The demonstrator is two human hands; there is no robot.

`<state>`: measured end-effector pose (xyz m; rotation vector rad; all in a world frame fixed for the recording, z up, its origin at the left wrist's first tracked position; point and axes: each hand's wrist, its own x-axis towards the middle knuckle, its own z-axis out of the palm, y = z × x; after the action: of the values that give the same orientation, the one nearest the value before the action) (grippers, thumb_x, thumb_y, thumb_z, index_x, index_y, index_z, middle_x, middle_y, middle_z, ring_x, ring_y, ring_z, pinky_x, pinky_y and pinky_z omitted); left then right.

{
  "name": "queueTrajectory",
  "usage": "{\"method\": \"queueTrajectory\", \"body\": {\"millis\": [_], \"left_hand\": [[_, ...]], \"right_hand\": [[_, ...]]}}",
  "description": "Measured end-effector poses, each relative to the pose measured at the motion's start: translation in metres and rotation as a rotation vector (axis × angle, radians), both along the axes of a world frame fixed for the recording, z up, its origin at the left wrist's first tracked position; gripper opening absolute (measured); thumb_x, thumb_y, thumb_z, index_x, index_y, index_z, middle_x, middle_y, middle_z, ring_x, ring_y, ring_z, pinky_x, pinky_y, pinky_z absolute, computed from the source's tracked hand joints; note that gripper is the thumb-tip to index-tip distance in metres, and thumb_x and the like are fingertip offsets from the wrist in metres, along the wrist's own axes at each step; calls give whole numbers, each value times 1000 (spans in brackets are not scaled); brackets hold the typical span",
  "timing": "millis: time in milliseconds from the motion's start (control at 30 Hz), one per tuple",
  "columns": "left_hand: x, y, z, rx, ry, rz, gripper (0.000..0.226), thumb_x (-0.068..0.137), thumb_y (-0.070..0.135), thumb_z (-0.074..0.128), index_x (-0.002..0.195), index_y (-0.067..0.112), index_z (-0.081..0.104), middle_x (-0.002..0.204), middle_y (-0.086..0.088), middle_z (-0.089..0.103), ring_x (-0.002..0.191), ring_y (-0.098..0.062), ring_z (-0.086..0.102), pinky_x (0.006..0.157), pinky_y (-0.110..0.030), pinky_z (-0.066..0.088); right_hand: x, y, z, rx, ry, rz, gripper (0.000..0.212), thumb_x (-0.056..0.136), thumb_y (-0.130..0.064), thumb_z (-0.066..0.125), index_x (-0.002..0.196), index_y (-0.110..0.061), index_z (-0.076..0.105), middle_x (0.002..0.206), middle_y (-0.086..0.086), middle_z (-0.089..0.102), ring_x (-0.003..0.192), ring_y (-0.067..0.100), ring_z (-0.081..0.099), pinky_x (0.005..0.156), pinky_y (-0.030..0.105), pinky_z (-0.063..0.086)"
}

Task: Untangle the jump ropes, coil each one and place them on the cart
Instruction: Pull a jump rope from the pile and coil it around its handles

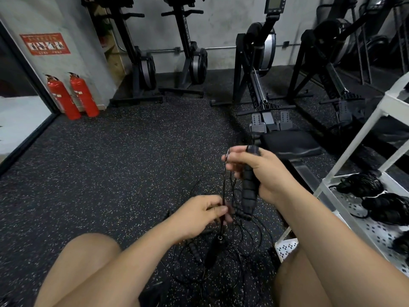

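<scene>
Untangling step in hand

A black handle [249, 191] is gripped in the right hand [254, 171]; its cord [224, 185] is pinched by the left hand [199, 214] above the tangle [221, 251] on the floor [110, 173], beside the cart [354, 209]. Next, the cord probably must be drawn free

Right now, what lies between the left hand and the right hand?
In the head view, a thin black jump rope cord runs from the right hand, which also grips a ribbed jump rope handle, down to the left hand, which pinches it.

Hands [225, 191] on tangled jump ropes [223, 251], beside cart [352, 151]
</scene>
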<state>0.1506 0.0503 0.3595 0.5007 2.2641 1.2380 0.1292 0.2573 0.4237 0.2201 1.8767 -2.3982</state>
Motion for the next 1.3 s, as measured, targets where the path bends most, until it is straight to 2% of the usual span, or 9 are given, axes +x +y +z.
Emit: {"method": "queueTrajectory", "body": {"millis": [100, 200, 400, 567, 667, 900, 1033, 1133, 1300], "left_hand": [[-1, -5, 17, 99, 31, 57, 19, 112, 24, 55, 114, 24, 74, 105, 8, 82, 102, -17, 77, 97, -46, 58], [-5, -15, 25, 210, 25, 133, 19, 112, 25, 57, 112, 18, 74, 103, 0, 83, 102, -23, 77, 94, -47, 57], [-15, -29, 32, 546, -77, 315, 22, 109, 27, 60, 109, 10, 74, 103, -10, 79, 93, -21, 72, 79, -32, 55], [-21, -35, 36, 725, -101, 440, 20, 109, 23, 57, 113, 12, 73, 102, -10, 77, 92, -19, 73, 83, -35, 61], [-25, -36, 37, 774, -110, 496, 20, 110, 24, 56, 113, 13, 72, 101, -7, 76, 91, -17, 73, 85, -37, 61], [-30, -35, 41, 956, -174, 602, 18, 111, 25, 55, 108, 16, 70, 95, -3, 75, 89, -13, 73, 75, -26, 60], [-31, -30, 42, 1040, -221, 643, 18, 112, 25, 54, 109, 14, 68, 96, -3, 74, 90, -12, 73, 76, -24, 61], [-32, -29, 40, 986, -198, 655, 19, 112, 26, 53, 111, 13, 68, 100, -4, 76, 94, -14, 74, 80, -26, 61], [-32, -35, 36, 762, -118, 650, 32, 111, 38, 54, 119, 13, 73, 115, -7, 79, 107, -20, 72, 92, -42, 58]], "right_hand": [[0, 1, -11, 302, -16, 153, 30, 91, -2, 79, 119, -10, 74, 109, 10, 83, 102, 30, 78, 85, 41, 61], [3, -7, -17, 476, -1, 281, 33, 87, 0, 75, 115, -17, 77, 106, 4, 83, 106, 25, 78, 103, 49, 60], [6, -25, -30, 430, -1, 437, 28, 77, -5, 75, 103, -18, 75, 91, 4, 71, 87, 20, 61, 86, 43, 47], [8, -41, -41, 432, 31, 495, 36, 80, -15, 82, 115, -12, 75, 112, 2, 82, 115, 30, 76, 116, 50, 49], [8, -42, -42, 488, 51, 475, 32, 78, -24, 88, 107, -18, 77, 107, -1, 82, 107, 30, 75, 114, 57, 50], [19, -59, -50, 372, -30, 536, 32, 91, -29, 87, 120, -31, 75, 114, -5, 80, 111, 13, 71, 118, 44, 48], [22, -76, -60, 334, -17, 477, 29, 91, -27, 87, 117, -25, 72, 105, -5, 79, 102, 10, 70, 114, 41, 49], [24, -81, -59, 367, 27, 411, 24, 93, -22, 85, 112, -16, 70, 92, -7, 73, 87, 5, 65, 97, 30, 52], [22, -76, -52, 363, 78, 362, 19, 93, -27, 86, 104, -21, 72, 83, -10, 68, 80, 9, 61, 87, 34, 52]]}}
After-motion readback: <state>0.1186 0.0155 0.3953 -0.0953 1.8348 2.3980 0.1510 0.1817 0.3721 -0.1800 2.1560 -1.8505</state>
